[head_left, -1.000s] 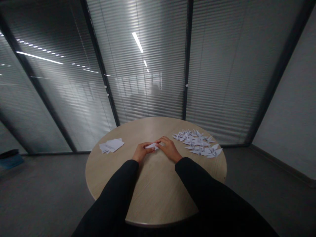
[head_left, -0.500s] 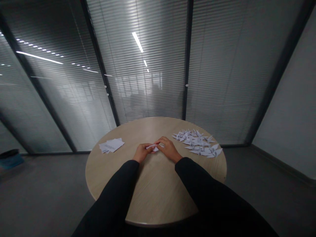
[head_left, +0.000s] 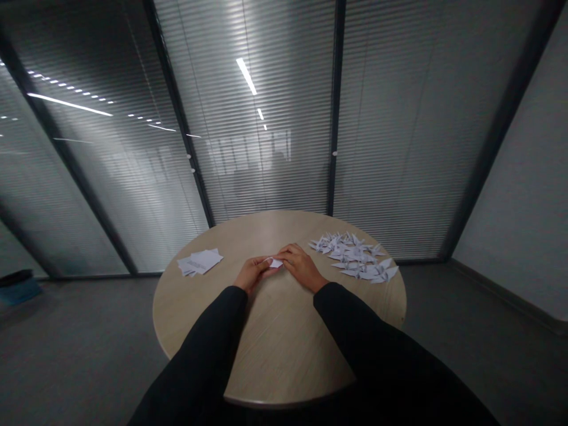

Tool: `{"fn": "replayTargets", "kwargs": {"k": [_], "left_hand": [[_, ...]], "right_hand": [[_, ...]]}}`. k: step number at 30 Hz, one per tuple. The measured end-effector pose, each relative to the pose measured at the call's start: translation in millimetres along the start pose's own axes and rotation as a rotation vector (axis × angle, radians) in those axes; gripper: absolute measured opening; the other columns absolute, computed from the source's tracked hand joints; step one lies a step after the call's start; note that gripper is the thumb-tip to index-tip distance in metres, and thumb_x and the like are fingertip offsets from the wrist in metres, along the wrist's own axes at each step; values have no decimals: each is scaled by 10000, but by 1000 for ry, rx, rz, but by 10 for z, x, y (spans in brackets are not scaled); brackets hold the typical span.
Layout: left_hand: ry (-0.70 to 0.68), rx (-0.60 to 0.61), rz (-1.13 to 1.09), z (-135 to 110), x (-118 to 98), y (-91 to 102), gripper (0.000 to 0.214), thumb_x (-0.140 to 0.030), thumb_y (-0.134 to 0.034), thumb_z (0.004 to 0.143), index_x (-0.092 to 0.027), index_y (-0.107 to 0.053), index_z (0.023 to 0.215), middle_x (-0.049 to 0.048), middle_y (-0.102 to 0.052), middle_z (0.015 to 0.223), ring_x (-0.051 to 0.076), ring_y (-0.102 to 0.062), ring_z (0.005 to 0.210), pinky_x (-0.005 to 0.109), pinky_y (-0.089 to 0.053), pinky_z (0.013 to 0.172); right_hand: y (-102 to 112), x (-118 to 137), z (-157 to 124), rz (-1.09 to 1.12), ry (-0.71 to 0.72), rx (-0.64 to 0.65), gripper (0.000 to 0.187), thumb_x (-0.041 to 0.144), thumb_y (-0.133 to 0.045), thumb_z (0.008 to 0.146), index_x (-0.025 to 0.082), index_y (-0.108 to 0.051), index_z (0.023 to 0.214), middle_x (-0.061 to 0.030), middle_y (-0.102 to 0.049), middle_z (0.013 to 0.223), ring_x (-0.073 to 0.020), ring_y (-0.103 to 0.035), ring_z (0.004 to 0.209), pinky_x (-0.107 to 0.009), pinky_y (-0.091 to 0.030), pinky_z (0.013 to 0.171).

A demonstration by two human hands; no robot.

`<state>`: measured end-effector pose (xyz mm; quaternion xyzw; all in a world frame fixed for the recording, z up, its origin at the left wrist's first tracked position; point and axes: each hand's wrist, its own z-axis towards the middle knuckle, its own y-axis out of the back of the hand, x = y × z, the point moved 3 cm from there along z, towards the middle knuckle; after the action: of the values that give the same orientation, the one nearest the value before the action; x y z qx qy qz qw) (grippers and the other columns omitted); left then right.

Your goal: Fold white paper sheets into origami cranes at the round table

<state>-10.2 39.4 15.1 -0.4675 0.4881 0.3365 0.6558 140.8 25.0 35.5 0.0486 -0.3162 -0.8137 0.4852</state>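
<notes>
Between my two hands, over the middle of the round table [head_left: 284, 355], is a small piece of folded white paper [head_left: 276, 263]. My left hand [head_left: 254, 273] pinches its left side with thumb and fingers. From the other side, my right hand [head_left: 302, 266] has its fingers closed on the paper's right edge. Part of the paper is covered by the fingers, so its full shape cannot be made out. A spread of folded paper cranes [head_left: 355, 254] lies on the table to the right of my right hand.
Some loose white paper sheets [head_left: 202, 261] lie overlapped on the table's left side. Glass partitions with blinds [head_left: 275, 177] rise behind the table. A blue bin [head_left: 20, 288] stands on the floor at far left.
My left hand has shifted slightly left and turned. The paper between my hands now shows a broader white face than before. The cranes and sheets have stayed put.
</notes>
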Motion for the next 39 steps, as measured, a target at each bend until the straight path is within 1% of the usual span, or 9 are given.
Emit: {"fn": "replayTargets", "kwargs": {"k": [4,8,11,14,16,20,24,29,39], "left_hand": [[-7,-24,-81,-34,-52,-26,206,-201,-712,659,-78,-703,823,105,-700,877,158,-637,841,269,-480,868],[-40,-26,-57,-28,-68,-13,275,-298,-728,650,-74,-704,807,109,-697,885,154,-632,833,268,-481,860],[-78,-56,42,1,-62,17,344,-357,-755,597,-83,-707,798,96,-700,832,167,-635,793,300,-496,821],[-136,-80,135,18,-81,22,378,-383,-762,567,-106,-710,818,75,-701,826,170,-631,766,327,-503,799],[-170,-89,168,16,-104,13,377,-382,-770,545,-118,-712,808,66,-702,835,168,-628,756,331,-506,792],[-226,-125,213,0,-143,12,366,-381,-774,529,-126,-713,783,62,-704,819,179,-630,737,336,-516,761],[-266,-144,280,-7,-154,33,365,-390,-760,553,-120,-712,794,65,-702,782,178,-634,696,329,-529,723],[-309,-121,339,-16,-160,29,325,-384,-729,604,-126,-714,802,73,-701,809,183,-638,711,322,-533,716],[-318,-114,325,-40,-187,-17,289,-371,-720,611,-128,-711,768,74,-701,812,200,-642,742,342,-534,728]], "right_hand": [[-7,31,2,-83,61,32,298,98,-489,831,220,-648,1051,-87,-585,943,-207,-486,934,-351,-428,824],[-23,61,7,-83,65,33,329,89,-463,837,237,-638,1073,-89,-581,981,-209,-484,959,-374,-418,852],[-20,47,8,18,-10,-23,308,137,-462,855,244,-615,1100,-74,-590,997,-194,-500,971,-367,-419,870],[-8,-25,-4,152,-166,-102,336,208,-509,847,225,-548,1180,-64,-610,995,-179,-536,964,-356,-425,884],[-15,-70,-15,217,-233,-96,315,248,-555,822,208,-576,1133,-60,-628,971,-175,-565,938,-342,-436,870],[-33,-92,-19,291,-238,-45,216,287,-597,791,202,-649,982,-50,-654,943,-168,-597,902,-312,-448,837],[-17,-77,-10,333,-292,-55,201,303,-612,775,195,-672,933,-47,-673,914,-168,-615,873,-299,-457,813],[5,-64,6,405,-364,-47,204,334,-606,774,187,-692,886,-55,-692,884,-176,-631,853,-300,-466,794],[-4,-100,16,432,-412,-109,198,350,-659,715,174,-708,790,-60,-706,798,-188,-652,767,-307,-493,733]]}}
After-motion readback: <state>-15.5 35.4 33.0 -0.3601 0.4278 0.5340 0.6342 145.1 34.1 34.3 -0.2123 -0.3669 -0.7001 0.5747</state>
